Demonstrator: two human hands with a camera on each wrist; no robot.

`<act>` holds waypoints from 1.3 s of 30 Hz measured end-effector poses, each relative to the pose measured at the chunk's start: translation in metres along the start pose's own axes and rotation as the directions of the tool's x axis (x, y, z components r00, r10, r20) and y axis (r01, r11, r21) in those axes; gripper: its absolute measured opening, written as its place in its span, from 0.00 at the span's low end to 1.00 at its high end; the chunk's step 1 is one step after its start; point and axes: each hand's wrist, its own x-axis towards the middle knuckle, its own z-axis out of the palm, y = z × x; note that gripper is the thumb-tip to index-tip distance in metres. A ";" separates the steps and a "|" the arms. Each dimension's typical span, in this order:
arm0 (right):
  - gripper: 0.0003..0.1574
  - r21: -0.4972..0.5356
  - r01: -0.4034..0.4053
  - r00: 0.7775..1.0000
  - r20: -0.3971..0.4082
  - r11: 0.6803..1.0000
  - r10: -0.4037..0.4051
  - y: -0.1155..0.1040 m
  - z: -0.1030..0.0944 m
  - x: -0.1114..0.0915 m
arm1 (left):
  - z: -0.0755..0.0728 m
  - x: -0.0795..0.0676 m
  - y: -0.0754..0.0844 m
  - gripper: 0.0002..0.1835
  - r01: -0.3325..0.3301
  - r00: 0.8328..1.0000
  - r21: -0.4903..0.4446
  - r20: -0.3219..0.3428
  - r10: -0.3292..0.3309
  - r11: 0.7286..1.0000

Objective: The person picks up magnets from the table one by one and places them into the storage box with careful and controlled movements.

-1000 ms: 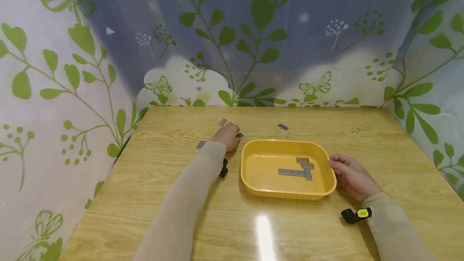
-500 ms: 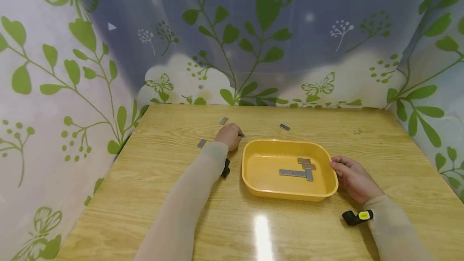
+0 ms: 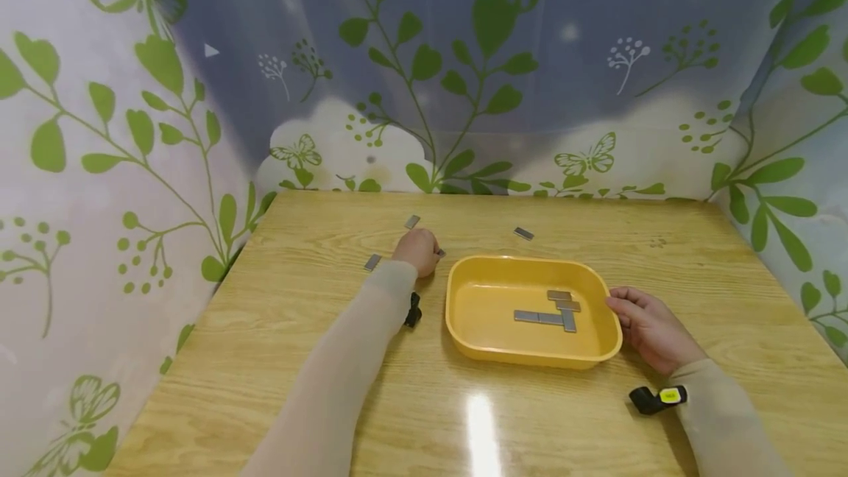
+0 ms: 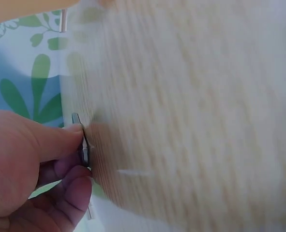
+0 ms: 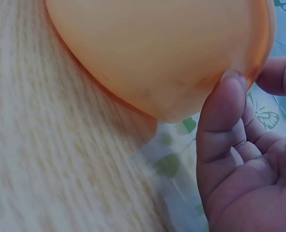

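Two hands in beige sleeves (image 3: 331, 366) are at a light wood-grain table (image 3: 669, 256). L hand (image 3: 417, 250), over table's far half & just L of its ctr, has thumb & fingers closed in a pinch on a small dark-gray rect. tile (image 4: 86, 153); L wrist cam sees it nearly edge-on, & can't tell if it clears the wood. R hand (image 3: 656, 326) is half-curled, gripping the R-end rim of a yellow tray (image 3: 480, 315): thumb on inner side, index finger outside, per R wrist cam.

Tray sits a bit R of table's ctr, well back from near edge. Inside, 5 gray tiles (image 3: 550, 319) lie flat in tray's R half: 2 end to end in a row, 1 crosswise at row's R end, 2 more staggered toward tray's far wall.

3 loose tiles lie on table: back tile (image 3: 412, 221) nr far edge, just beyond L hand; side tile (image 3: 372, 262) beside L hand, toward table's L edge; third tile (image 3: 523, 233) btwn tray & far edge.

Both wrists have black straps (image 3: 413, 311). Cloth (image 3: 589, 94) w/ green leaves & butterflies rises past table's far edge & both sides.
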 end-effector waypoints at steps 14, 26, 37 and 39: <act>0.11 0.041 0.025 1.000 0.018 0.999 -0.026 0.002 -0.007 -0.003 | 0.004 -0.016 0.011 0.07 0.021 0.999 0.037 -0.033 -0.020 0.999; 0.11 0.059 0.037 0.999 0.038 0.998 -0.039 0.002 -0.007 -0.002 | 0.003 -0.051 0.014 0.05 -0.029 0.999 0.135 -0.041 0.035 0.990; 0.11 0.054 0.032 0.999 0.036 0.998 -0.034 0.002 -0.002 0.001 | 0.005 -0.081 0.011 0.07 -0.058 0.997 0.098 -0.054 0.063 0.994; 0.11 0.049 0.033 0.999 0.036 0.998 -0.035 0.003 -0.001 0.001 | 0.006 -0.084 0.009 0.08 -0.060 0.996 0.093 -0.060 0.066 0.994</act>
